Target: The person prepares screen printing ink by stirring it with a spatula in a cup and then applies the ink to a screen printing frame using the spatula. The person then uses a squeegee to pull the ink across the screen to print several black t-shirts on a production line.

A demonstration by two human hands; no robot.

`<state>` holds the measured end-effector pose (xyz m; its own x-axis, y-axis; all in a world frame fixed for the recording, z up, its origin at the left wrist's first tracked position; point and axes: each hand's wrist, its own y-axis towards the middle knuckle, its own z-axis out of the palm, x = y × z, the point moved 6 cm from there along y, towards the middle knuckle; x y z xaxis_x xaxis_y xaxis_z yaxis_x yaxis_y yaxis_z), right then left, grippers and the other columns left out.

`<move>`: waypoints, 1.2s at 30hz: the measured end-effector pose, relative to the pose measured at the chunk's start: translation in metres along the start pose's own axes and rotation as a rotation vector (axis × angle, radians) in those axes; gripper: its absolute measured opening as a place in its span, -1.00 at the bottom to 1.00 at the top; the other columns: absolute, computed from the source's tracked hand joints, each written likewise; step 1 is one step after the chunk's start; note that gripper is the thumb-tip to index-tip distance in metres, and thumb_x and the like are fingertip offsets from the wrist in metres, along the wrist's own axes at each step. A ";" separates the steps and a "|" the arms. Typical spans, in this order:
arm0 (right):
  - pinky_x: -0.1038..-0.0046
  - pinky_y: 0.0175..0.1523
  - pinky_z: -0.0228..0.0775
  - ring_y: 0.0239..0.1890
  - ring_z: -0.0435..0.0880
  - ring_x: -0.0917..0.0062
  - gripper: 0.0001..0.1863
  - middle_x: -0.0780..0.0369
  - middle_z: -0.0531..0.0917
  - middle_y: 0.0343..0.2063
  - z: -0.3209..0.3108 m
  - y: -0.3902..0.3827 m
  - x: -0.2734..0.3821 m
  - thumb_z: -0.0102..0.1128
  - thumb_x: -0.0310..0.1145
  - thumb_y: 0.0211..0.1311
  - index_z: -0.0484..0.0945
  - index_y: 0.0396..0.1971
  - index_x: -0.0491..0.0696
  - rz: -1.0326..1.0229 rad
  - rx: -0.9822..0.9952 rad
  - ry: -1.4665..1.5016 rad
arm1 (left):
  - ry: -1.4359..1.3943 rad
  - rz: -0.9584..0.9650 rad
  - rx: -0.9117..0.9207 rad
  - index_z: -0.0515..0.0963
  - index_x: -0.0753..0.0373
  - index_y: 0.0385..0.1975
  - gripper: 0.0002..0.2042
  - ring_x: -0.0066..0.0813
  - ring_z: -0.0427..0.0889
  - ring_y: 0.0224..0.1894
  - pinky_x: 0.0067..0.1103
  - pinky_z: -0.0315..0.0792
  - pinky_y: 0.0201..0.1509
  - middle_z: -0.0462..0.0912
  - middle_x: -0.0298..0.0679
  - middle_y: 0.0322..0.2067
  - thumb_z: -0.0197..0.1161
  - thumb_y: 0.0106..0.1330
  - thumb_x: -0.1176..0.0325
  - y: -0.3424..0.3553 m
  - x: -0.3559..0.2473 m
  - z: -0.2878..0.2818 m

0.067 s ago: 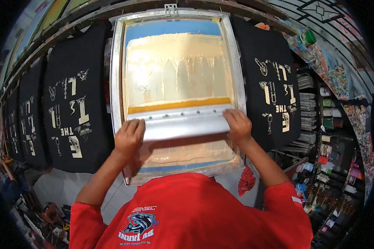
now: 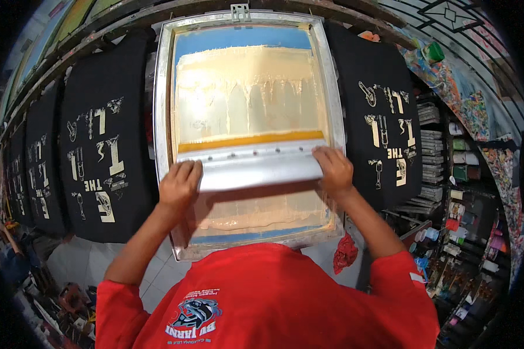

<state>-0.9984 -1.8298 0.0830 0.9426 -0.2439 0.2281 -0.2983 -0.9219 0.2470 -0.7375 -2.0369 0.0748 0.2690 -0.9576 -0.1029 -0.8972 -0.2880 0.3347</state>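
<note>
A wide squeegee [image 2: 256, 171] with a silver metal handle and an amber blade lies across the printing screen [image 2: 337, 87]. My left hand [image 2: 180, 183] is closed round its left end, and my right hand [image 2: 334, 170] grips the right end. Cream ink [image 2: 244, 64] coats the mesh in a thick band at the far end, with streaks running down from it toward the blade. More ink shows on the near part of the mesh, below the handle. Blue strips border the inked area at both ends. What lies under the screen is hidden.
Black printed shirts [image 2: 102, 139] lie in a row on the left, and another black shirt [image 2: 378, 122] is close on the right. A metal hinge clamp [image 2: 240, 13] holds the screen's far edge. A red cloth [image 2: 345, 254] lies on the tiled floor; shelves [image 2: 463, 232] with containers stand at right.
Both hands and the squeegee have moved slightly away from me, up the screen. The grip is unchanged.
</note>
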 end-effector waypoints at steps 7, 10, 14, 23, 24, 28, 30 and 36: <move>0.27 -0.08 0.50 -0.15 0.61 0.21 -0.61 0.19 0.64 -0.24 0.025 0.115 -0.058 0.11 -0.62 -0.16 0.57 -0.22 0.00 -0.030 -0.087 -0.018 | -0.002 -0.147 0.116 0.58 0.18 -0.07 -0.44 -0.15 0.60 -0.11 -0.37 0.54 -0.09 0.61 -0.17 -0.19 0.51 -0.22 0.40 0.095 0.072 0.030; 0.24 -0.03 0.49 -0.12 0.61 0.19 -0.60 0.17 0.64 -0.23 0.024 0.161 -0.079 0.18 -0.60 -0.19 0.61 -0.22 -0.02 -0.042 -0.060 -0.035 | 0.010 -0.148 0.106 0.61 0.18 -0.12 -0.55 -0.13 0.62 -0.13 -0.33 0.54 -0.07 0.62 -0.13 -0.20 0.47 -0.08 0.25 0.137 0.097 0.032; 0.21 -0.07 0.50 -0.19 0.67 0.18 -0.68 0.11 0.69 -0.28 0.014 0.235 -0.095 0.31 -0.42 -0.17 0.68 -0.28 0.04 0.060 0.070 -0.060 | 0.036 -0.093 0.092 0.67 0.18 -0.26 -0.61 -0.05 0.65 -0.31 -0.29 0.54 -0.18 0.65 -0.07 -0.38 0.45 -0.10 0.13 0.196 0.145 0.026; 0.21 -0.18 0.52 -0.33 0.68 0.15 -0.69 0.09 0.69 -0.42 -0.068 0.187 -0.045 0.46 -0.16 -0.17 0.71 -0.37 0.04 -0.049 0.173 -0.095 | -0.201 -0.154 0.158 0.66 0.33 -0.32 -0.72 -0.04 0.67 -0.30 -0.34 0.52 -0.17 0.67 0.03 -0.38 0.40 -0.07 0.37 0.155 0.096 -0.053; 0.22 -0.22 0.52 -0.35 0.68 0.14 -0.73 0.09 0.68 -0.45 -0.081 0.154 -0.030 0.46 -0.17 -0.15 0.70 -0.43 0.03 -0.024 0.146 -0.101 | -0.167 -0.145 0.122 0.66 0.31 -0.34 -0.74 -0.03 0.66 -0.30 -0.33 0.52 -0.16 0.66 0.01 -0.38 0.40 -0.07 0.39 0.129 0.071 -0.069; 0.28 -0.21 0.50 -0.32 0.66 0.20 -0.75 0.14 0.67 -0.42 -0.095 0.018 0.031 0.39 -0.42 -0.17 0.65 -0.38 -0.04 -0.081 0.079 0.041 | -0.218 -0.229 0.262 0.63 0.25 -0.24 -0.64 -0.04 0.62 -0.20 -0.32 0.51 -0.07 0.64 -0.05 -0.30 0.38 -0.15 0.50 0.012 -0.011 -0.094; 0.28 -0.14 0.51 -0.24 0.67 0.23 -0.70 0.15 0.69 -0.33 -0.084 -0.047 0.046 0.36 -0.49 -0.24 0.65 -0.36 -0.04 0.023 0.131 0.031 | -0.236 -0.233 0.326 0.60 0.26 -0.19 -0.59 -0.04 0.61 -0.18 -0.31 0.51 -0.05 0.64 -0.06 -0.27 0.39 -0.18 0.49 -0.040 -0.048 -0.093; 0.27 -0.04 0.51 -0.11 0.65 0.24 -0.51 0.16 0.67 -0.20 -0.064 -0.153 0.078 0.33 -0.54 -0.35 0.60 -0.21 -0.04 0.116 0.217 0.071 | -0.338 -0.257 0.368 0.59 0.25 -0.19 -0.55 -0.09 0.61 -0.16 -0.33 0.52 -0.07 0.62 -0.11 -0.24 0.40 -0.22 0.47 -0.122 -0.103 -0.084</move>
<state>-0.8889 -1.6881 0.1233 0.8888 -0.3371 0.3104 -0.3574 -0.9339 0.0091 -0.6264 -1.9030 0.1233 0.4218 -0.7855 -0.4528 -0.8971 -0.4340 -0.0829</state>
